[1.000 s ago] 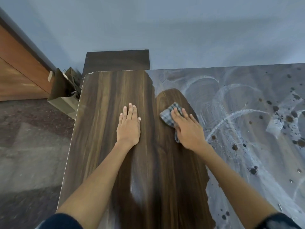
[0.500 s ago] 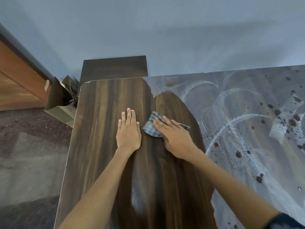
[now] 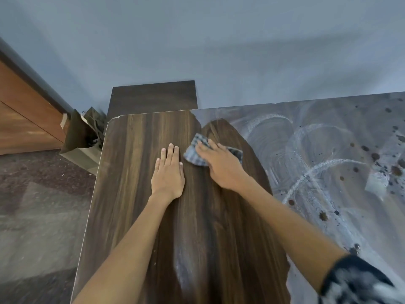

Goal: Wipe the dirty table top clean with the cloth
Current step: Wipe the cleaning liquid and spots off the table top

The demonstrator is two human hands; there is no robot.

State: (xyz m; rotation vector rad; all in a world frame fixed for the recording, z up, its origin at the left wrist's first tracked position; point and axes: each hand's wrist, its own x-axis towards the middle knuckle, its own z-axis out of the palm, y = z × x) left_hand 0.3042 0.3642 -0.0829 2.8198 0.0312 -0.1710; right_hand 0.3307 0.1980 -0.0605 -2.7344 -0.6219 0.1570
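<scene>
A dark wood-grain table top [image 3: 135, 194] fills the view. Its left half shows bare wood; its right half is covered in a grey-white film [image 3: 328, 163] with swirl marks and dark brown spots. My right hand [image 3: 221, 165] presses a small blue-grey checked cloth [image 3: 194, 153] flat on the wood near the edge of the film. The cloth sticks out past my fingers on the left and right. My left hand [image 3: 168, 175] lies flat, palm down, on the bare wood just left of the cloth, holding nothing.
A dark wooden board [image 3: 153, 97] leans on the blue-grey wall behind the table. A brown paper bag [image 3: 83, 139] stands on the floor by the table's far left corner. A wooden cabinet [image 3: 24, 115] is at the far left.
My right hand slid the cloth leftward across the wood toward my left hand, then slightly away from me. The left hand stayed flat in place.
</scene>
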